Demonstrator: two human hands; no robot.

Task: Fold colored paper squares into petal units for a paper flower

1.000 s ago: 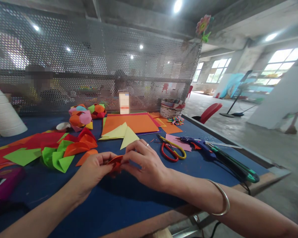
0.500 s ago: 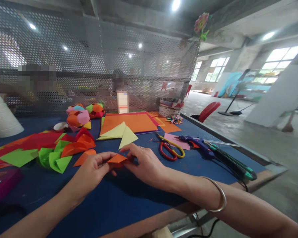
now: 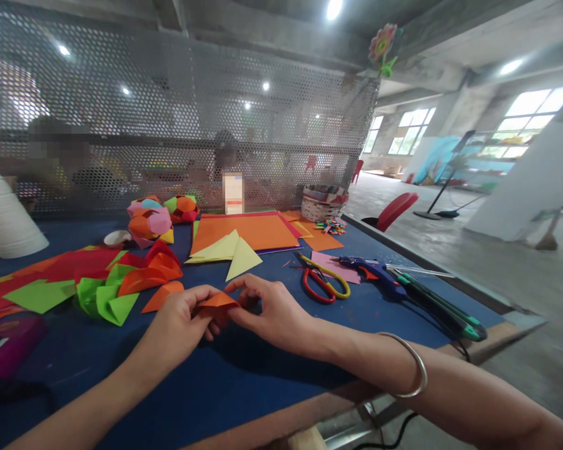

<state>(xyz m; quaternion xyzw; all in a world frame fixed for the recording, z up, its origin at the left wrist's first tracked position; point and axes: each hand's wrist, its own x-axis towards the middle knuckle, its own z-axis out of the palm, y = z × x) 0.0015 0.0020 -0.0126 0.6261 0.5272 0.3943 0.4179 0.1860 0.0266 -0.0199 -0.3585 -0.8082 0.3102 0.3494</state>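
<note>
Between my hands, above the blue tabletop, is a folded piece of orange paper (image 3: 219, 301). My left hand (image 3: 187, 315) pinches its left side between thumb and fingers. At the right end, the thumb and fingertips of my right hand (image 3: 267, 306) grip it too. Part of the paper is hidden behind the fingers. Left of my hands lie folded green paper pieces (image 3: 106, 297) and folded orange paper pieces (image 3: 152, 275). Just beyond my hands are pale yellow folded papers (image 3: 241, 259), resting partly on a stack of orange sheets (image 3: 253, 229).
Scissors with red and yellow handles (image 3: 319, 287), a blue glue gun (image 3: 378, 270) and a green-black long tool (image 3: 443, 309) lie to the right. A basket (image 3: 323, 203) and paper balls (image 3: 150, 222) stand at the back. White cups (image 3: 9, 215) stack at left.
The orange paper has tilted slightly between my fingers, and my right fingers have shifted along its edge. The view has moved a little; the other things lie as before.
</note>
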